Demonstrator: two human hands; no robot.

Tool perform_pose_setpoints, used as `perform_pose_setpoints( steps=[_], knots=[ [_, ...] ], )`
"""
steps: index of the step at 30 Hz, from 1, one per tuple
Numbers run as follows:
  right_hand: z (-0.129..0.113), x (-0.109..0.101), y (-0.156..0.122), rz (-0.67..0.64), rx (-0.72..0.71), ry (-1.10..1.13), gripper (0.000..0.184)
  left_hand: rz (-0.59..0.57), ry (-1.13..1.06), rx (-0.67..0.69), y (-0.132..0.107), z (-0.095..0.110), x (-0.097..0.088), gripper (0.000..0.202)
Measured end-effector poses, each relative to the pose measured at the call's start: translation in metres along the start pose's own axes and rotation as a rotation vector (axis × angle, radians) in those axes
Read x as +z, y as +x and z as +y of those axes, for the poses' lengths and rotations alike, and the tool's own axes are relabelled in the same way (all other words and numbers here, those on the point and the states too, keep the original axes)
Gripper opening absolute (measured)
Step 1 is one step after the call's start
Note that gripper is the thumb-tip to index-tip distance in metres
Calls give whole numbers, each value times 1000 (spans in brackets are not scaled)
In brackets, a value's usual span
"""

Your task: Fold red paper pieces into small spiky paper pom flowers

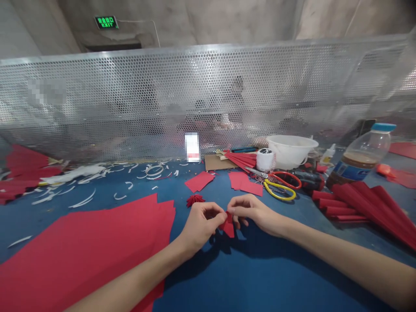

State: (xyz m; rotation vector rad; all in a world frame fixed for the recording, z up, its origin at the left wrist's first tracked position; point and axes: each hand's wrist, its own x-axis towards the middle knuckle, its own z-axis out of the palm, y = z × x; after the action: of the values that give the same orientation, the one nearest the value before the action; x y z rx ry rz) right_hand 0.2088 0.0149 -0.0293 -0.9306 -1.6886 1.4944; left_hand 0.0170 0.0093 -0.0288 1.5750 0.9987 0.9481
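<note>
A small piece of red paper (229, 228) is pinched between my two hands above the blue table. My left hand (202, 223) grips its left edge with thumb and fingertips. At its upper right, my right hand (251, 211) holds the same piece, thumb against forefinger. Just beyond my left hand lies a small pleated red paper piece (195, 199). Farther back are two little groups of red paper pieces, one to the left (199, 181) and one to the right (246, 183). Large red sheets (107, 242) are stacked beside my left forearm.
Scissors (281, 185) with red and yellow handles lie beyond my right hand, near a thread spool (265, 159) and a white bowl (290, 151). A bottle of brown liquid (360, 158) and folded red paper (367, 208) are at right. White scraps (82, 197) litter the left, before a perforated metal screen (182, 95).
</note>
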Motion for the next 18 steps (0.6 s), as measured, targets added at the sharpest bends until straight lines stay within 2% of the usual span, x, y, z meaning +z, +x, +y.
perform_pose_setpoints(
  steps=[4, 12, 18],
  knots=[
    [0, 1, 1, -5, -2, 19, 26, -1, 17, -1, 0, 2, 0, 15],
    [1, 5, -2, 26, -40, -145, 25, 7, 28, 11, -1, 0, 0, 18],
    [1, 7, -5, 77, -59, -212, 16, -12, 45, -16, 1, -2, 0, 19]
  ],
)
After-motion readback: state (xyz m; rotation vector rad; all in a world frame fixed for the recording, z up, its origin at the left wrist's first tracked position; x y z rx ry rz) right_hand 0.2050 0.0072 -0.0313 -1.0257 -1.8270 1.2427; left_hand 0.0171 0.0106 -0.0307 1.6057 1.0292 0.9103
